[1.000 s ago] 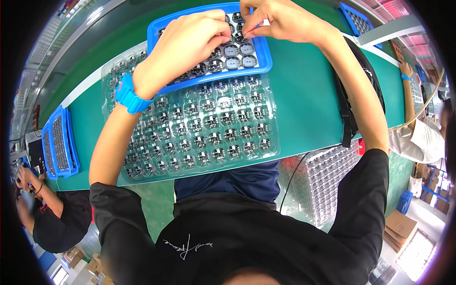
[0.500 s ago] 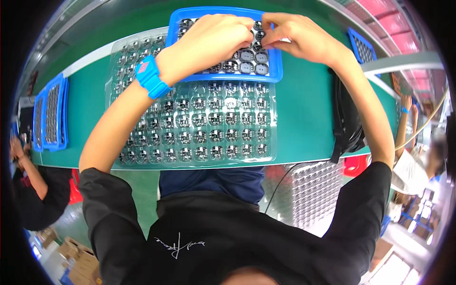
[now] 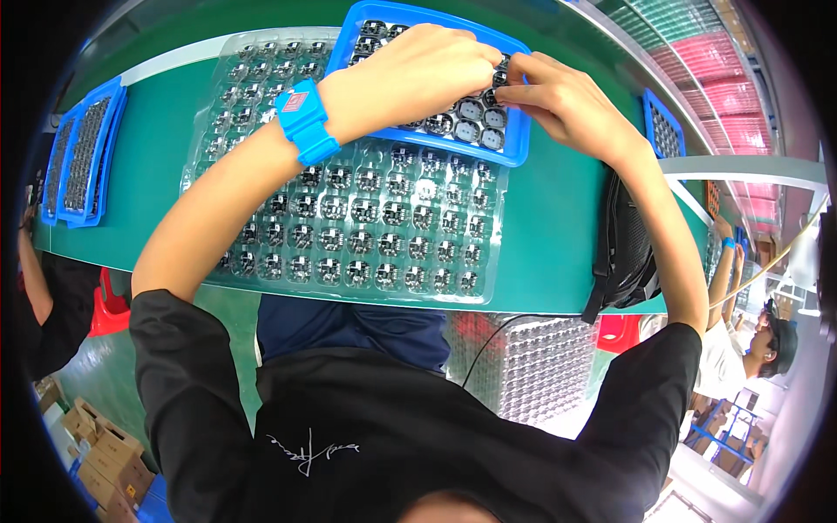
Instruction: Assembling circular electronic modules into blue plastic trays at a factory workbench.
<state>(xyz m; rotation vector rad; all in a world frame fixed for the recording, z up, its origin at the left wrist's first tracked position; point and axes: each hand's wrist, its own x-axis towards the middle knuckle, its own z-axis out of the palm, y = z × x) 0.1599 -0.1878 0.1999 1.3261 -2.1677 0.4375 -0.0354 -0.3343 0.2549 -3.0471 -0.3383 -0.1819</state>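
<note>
Both my hands work over a blue tray (image 3: 516, 156) filled with rows of small rounded dark parts. My left hand (image 3: 432, 70), a blue band on its wrist, reaches across the tray with curled fingers. My right hand (image 3: 567, 100) bends in from the right, thumb and fingers pinched at the tray's right columns. The fingertips of both hands nearly meet; whatever they hold is too small or hidden. Plain grey rounded parts (image 3: 468, 131) show at the tray's near right corner. Under the tray lies a clear plastic blister tray (image 3: 495, 218) with small circuit-board parts in its pockets.
Stacked blue trays (image 3: 98, 205) stand at the table's left end, another blue tray (image 3: 664, 126) at the far right. A black bag (image 3: 629, 253) lies beside my right forearm. Clear blister trays (image 3: 545, 370) are stacked below the table edge. Other people sit at both sides.
The view has turned slightly, so the trays look tilted and shifted. Both hands stay over the right part of the blue tray, with the fingers changing position a little.
</note>
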